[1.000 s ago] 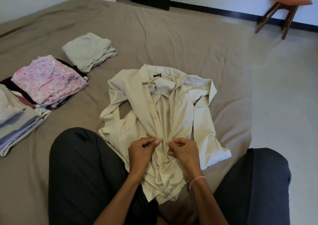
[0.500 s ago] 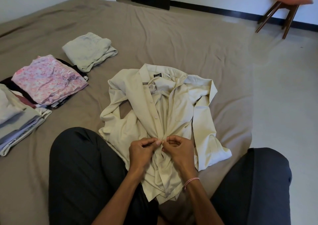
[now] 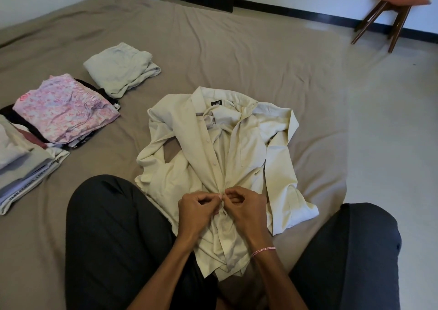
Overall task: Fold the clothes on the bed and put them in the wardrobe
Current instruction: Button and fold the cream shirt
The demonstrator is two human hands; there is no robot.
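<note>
A cream button-up shirt (image 3: pixel 201 148) lies face up on the brown bed (image 3: pixel 237 53), collar away from me, sleeves crumpled at both sides. My left hand (image 3: pixel 196 211) and my right hand (image 3: pixel 246 211) meet at the shirt's front placket near its lower half. Both pinch the fabric edges with thumb and fingertips, knuckles almost touching. The shirt's hem drapes between my dark-trousered knees.
Folded clothes sit at the left: a pale green piece (image 3: pixel 122 69), a pink floral piece (image 3: pixel 64 110) on dark garments, and a grey-white stack (image 3: pixel 21 165). An orange chair (image 3: pixel 391 8) stands on the floor at the far right. The bed's edge runs down the right.
My right hand has moved left toward my left hand, and both now pinch the placket together slightly higher on the shirt.
</note>
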